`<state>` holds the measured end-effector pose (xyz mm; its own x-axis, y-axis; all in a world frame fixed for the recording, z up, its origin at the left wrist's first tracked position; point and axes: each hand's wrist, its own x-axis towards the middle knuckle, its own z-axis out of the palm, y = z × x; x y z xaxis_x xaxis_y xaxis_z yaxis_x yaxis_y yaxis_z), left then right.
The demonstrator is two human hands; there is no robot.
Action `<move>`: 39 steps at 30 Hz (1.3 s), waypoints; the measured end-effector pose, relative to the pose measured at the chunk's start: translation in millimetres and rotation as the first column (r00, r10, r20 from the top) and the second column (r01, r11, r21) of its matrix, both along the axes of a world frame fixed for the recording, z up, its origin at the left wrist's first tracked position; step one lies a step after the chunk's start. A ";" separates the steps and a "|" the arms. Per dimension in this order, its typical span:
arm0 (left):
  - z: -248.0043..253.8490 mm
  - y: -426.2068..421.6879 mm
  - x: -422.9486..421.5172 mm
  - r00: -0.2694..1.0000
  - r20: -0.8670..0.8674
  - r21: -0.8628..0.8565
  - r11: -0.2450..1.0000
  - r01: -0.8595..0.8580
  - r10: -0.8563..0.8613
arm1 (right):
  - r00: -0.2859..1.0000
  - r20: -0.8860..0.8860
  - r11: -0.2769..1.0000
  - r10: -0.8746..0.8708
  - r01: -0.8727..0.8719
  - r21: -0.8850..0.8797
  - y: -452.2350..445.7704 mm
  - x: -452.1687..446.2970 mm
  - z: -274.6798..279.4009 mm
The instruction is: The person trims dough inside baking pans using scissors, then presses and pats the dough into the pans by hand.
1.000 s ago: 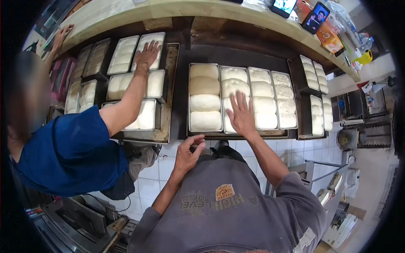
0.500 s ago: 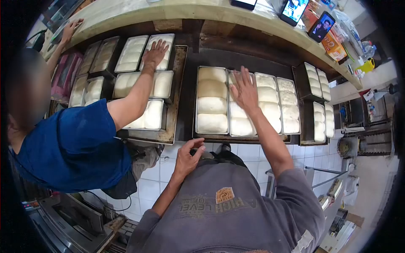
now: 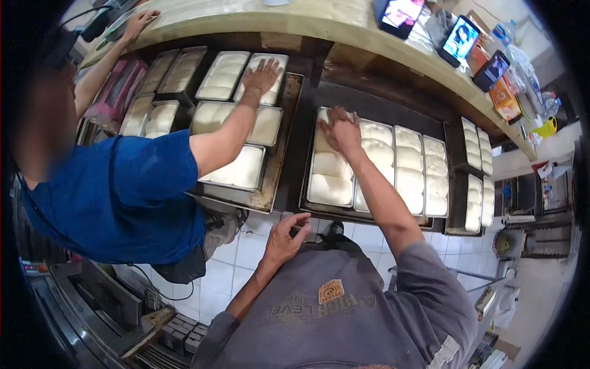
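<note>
Under right hand, dough part-hidden.

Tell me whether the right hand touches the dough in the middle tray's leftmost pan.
Cannot tell. The head view shows the right hand from above, over the far end of the dough, its underside hidden.

Right hand: moves off the second dough tin to the far end of the leftmost dough tin in the row of four; its fingers are now more bent.
Second dough tin: its far dough comes out from under that hand.
Camera view: shifts, so the row lies lower and farther right.
Leftmost phone: its lit screen comes into view.
</note>
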<state>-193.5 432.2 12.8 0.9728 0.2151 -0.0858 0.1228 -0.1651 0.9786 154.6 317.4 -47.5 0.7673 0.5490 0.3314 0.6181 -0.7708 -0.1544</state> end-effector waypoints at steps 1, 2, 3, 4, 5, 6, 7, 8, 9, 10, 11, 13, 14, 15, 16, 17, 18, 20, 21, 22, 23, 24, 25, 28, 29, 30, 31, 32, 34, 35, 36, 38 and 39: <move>-2.9 -0.6 -3.7 1.000 0.011 0.007 1.000 -0.016 0.016 | 0.999 0.049 0.998 -0.003 0.000 0.063 0.5 -5.0 5.6; -5.4 -3.0 -11.1 1.000 0.012 0.010 1.000 -0.027 0.027 | 0.996 0.088 0.992 -0.015 0.004 0.122 -2.2 -14.3 8.8; -7.6 -3.4 -17.6 1.000 0.004 0.006 1.000 -0.026 0.026 | 0.997 0.080 0.993 -0.015 0.006 0.118 -4.8 -21.7 9.9; -9.4 -1.4 -21.3 1.000 -0.010 0.009 1.000 -0.028 0.028 | 0.999 0.044 0.998 -0.022 0.019 0.066 -5.5 -26.1 13.3; -10.6 2.1 -24.9 0.999 -0.025 0.014 0.999 -0.030 0.030 | 1.000 0.007 0.999 -0.030 0.029 0.015 -4.5 -30.1 16.4; -12.5 5.6 -23.9 0.999 -0.031 0.017 0.999 -0.039 0.039 | 0.999 -0.021 0.999 -0.033 0.032 -0.038 -1.2 -28.2 20.6; -14.2 7.3 -23.8 0.998 -0.041 0.018 0.999 -0.049 0.049 | 0.998 -0.051 0.995 -0.037 0.032 -0.093 1.0 -27.2 22.4; -15.2 7.2 -27.4 0.998 -0.049 0.014 0.999 -0.050 0.050 | 0.998 -0.059 0.995 -0.035 0.030 -0.097 -0.5 -30.5 19.4; -18.4 7.6 -24.7 0.998 -0.037 0.019 0.998 -0.052 0.053 | 0.994 -0.096 0.991 -0.047 0.034 -0.133 -1.9 -27.3 16.1; -20.1 6.6 -31.0 0.998 -0.043 0.022 0.999 -0.045 0.046 | 0.986 -0.150 0.984 -0.069 0.043 -0.172 -7.7 -35.7 8.6; -19.7 6.9 -41.8 0.998 -0.059 0.027 0.999 -0.031 0.033 | 0.972 -0.212 0.976 -0.099 0.054 -0.210 -14.2 -50.1 -0.3; -23.9 18.2 -15.9 0.999 -0.007 0.046 0.998 -0.049 0.049 | 0.973 -0.210 0.973 -0.097 0.048 -0.228 -0.3 -30.7 5.9; -21.9 15.4 -25.2 0.999 -0.022 0.036 0.998 -0.044 0.045 | 0.980 -0.185 0.984 -0.076 0.044 -0.170 -8.0 -61.0 -0.2; -18.8 11.7 -36.0 0.999 -0.039 0.025 0.999 -0.032 0.033 | 0.985 -0.162 0.993 -0.063 0.045 -0.112 -19.2 -98.6 -4.4; -18.0 15.2 -26.6 0.999 -0.017 0.027 0.999 -0.028 0.029 | 0.994 -0.100 0.998 -0.045 0.042 -0.038 -19.2 -110.3 0.0; -17.4 19.0 -16.3 1.000 0.006 0.030 0.999 -0.024 0.024 | 0.999 -0.035 0.999 -0.031 0.033 0.037 -16.7 -111.3 5.4; -14.0 17.6 -18.9 1.000 -0.010 0.027 1.000 -0.015 0.015 | 0.998 -0.050 0.999 -0.040 0.042 0.033 -18.9 -122.3 10.9; -6.0 17.5 -4.9 1.000 0.010 0.024 1.000 -0.006 0.006 | 0.999 0.009 0.997 -0.049 0.049 0.062 -17.5 -128.1 29.0; -2.2 18.5 0.5 1.000 0.019 0.023 1.000 -0.002 0.001 | 0.998 0.038 0.996 -0.054 0.051 0.078 -15.5 -130.7 37.1; 1.2 16.0 -4.3 1.000 0.015 0.018 1.000 0.010 -0.010 | 0.996 0.053 0.994 -0.067 0.062 0.088 -19.3 -140.7 39.1; 0.6 16.2 0.3 1.000 0.024 0.023 1.000 0.015 -0.015 | 0.995 0.062 0.993 -0.072 0.066 0.093 -21.0 -140.1 36.6; -2.3 16.5 6.3 0.999 0.042 0.028 0.999 0.025 -0.026 | 0.997 0.072 0.999 -0.031 0.029 0.036 -24.3 -142.4 27.9; -5.5 14.5 1.9 0.998 0.040 0.028 0.999 0.040 -0.041 | 0.998 0.058 1.000 0.005 -0.004 -0.026 -31.9 -157.7 13.8; -12.2 12.6 -1.1 0.997 0.050 0.034 0.998 0.057 -0.059 | 0.995 0.038 0.986 0.088 -0.081 -0.144 -41.0 -168.6 -9.1; -11.9 12.1 -6.9 0.998 0.036 0.029 0.998 0.054 -0.056 | 0.998 0.019 0.991 0.057 -0.054 -0.126 -44.0 -170.7 -11.8; -11.6 11.8 -5.4 0.998 0.038 0.028 0.998 0.050 -0.051 | 1.000 0.015 0.994 0.028 -0.026 -0.107 -46.6 -163.5 -12.0; -11.8 11.9 -2.0 0.998 0.045 0.027 0.999 0.047 -0.048 | 1.000 0.016 0.996 -0.003 0.005 -0.087 -48.8 -153.9 -11.8; -11.2 11.6 -5.1 0.998 0.040 0.024 0.998 0.049 -0.050 | 0.999 0.004 0.997 -0.040 0.040 -0.068 -51.6 -153.0 -13.6; -11.8 16.4 3.9 0.997 0.058 0.033 0.998 0.045 -0.047 | 0.996 0.061 0.998 -0.062 0.062 -0.009 -37.3 -134.9 4.1; -11.8 16.7 1.2 0.998 0.049 0.032 0.999 0.040 -0.042 | 0.992 0.090 0.996 -0.083 0.079 0.042 -29.3 -134.0 15.7; -11.7 13.8 -6.5 0.999 0.032 0.025 0.999 0.037 -0.038 | 0.988 0.110 0.991 -0.107 0.097 0.088 -25.8 -138.0 24.5; -11.9 10.5 -13.3 0.999 0.026 0.024 0.999 0.037 -0.038 | 0.981 0.139 0.983 -0.136 0.116 0.139 -24.2 -132.5 28.7; -11.1 10.9 -17.7 0.998 0.035 0.043 0.998 0.046 -0.048 | 0.981 0.118 0.981 -0.155 0.138 0.139 -24.0 -129.6 26.9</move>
